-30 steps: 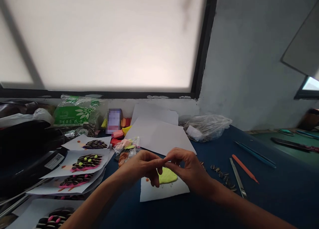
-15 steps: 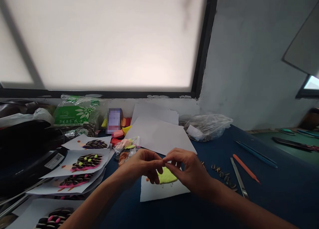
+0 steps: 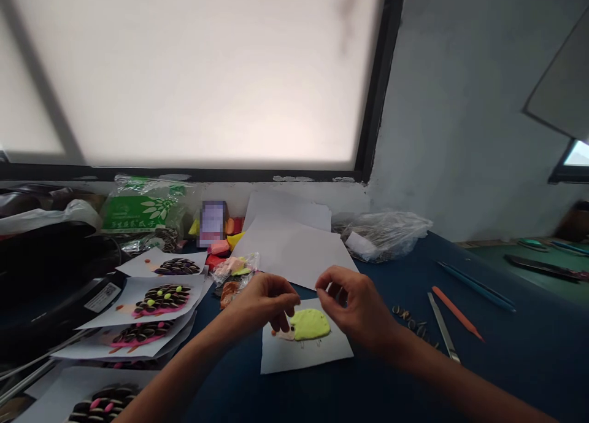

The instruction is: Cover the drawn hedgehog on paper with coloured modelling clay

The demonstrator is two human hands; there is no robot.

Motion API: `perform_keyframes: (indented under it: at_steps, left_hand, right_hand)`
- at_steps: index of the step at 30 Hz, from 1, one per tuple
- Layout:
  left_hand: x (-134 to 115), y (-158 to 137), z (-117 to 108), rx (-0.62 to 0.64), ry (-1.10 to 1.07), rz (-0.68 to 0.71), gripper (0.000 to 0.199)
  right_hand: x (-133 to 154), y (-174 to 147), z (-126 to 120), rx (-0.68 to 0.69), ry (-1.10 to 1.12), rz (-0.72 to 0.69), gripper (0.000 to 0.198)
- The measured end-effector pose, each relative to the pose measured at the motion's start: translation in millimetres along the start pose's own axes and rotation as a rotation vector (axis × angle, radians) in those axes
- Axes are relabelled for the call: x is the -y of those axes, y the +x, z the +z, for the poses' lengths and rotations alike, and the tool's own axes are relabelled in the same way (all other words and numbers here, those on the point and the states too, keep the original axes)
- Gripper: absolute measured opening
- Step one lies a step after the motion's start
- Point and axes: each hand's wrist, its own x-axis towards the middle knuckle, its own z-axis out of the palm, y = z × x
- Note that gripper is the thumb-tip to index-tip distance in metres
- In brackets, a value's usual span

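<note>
My left hand [image 3: 264, 300], fingers pinched narrow, hovers at the near-left edge of the yellow-green clay patch [image 3: 311, 324] on the white card [image 3: 304, 349]; my right hand [image 3: 356, 306], loosely curled and holding nothing visible, hangs just right of it.

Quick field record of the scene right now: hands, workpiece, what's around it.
left hand: fingers pinched above the paper sheet's left edge; contents too small to tell
right hand: raised, fingers curled, apart from the left
paper sheet: flat on the blue table
yellow-green clay shape: pressed onto the sheet
seeds: scattered right of the sheet
finished pieces: stacked left
</note>
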Motion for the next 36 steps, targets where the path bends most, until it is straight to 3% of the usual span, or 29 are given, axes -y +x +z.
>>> perform_keyframes:
  at_steps: [6, 10, 15, 26, 32, 36]
  left_hand:
    - [14, 7, -13, -0.254, 0.064, 0.019, 0.026]
    - [24, 10, -10, -0.332, 0.095, 0.083, 0.021]
    - [25, 11, -8, -0.311, 0.064, 0.122, 0.023]
    - [24, 8, -8, -0.243, -0.208, -0.021, 0.04]
    - [26, 8, -11, -0.218, -0.253, -0.023, 0.023]
    - [30, 11, -14, -0.223, -0.262, -0.03, 0.024]
  right_hand:
    - [-10, -19, -5, 0.073, 0.004, 0.127, 0.012]
    - [-10, -38, 1, 0.142, -0.028, 0.163, 0.012]
    - [-7, -43, 4, 0.182, -0.039, 0.183, 0.008]
    - [-11, -48, 3, 0.209, 0.003, 0.17, 0.011]
    - [-12, -48, 3, 0.223, -0.007, 0.194, 0.011]
    - [-13, -48, 4, 0.218, 0.006, 0.206, 0.01]
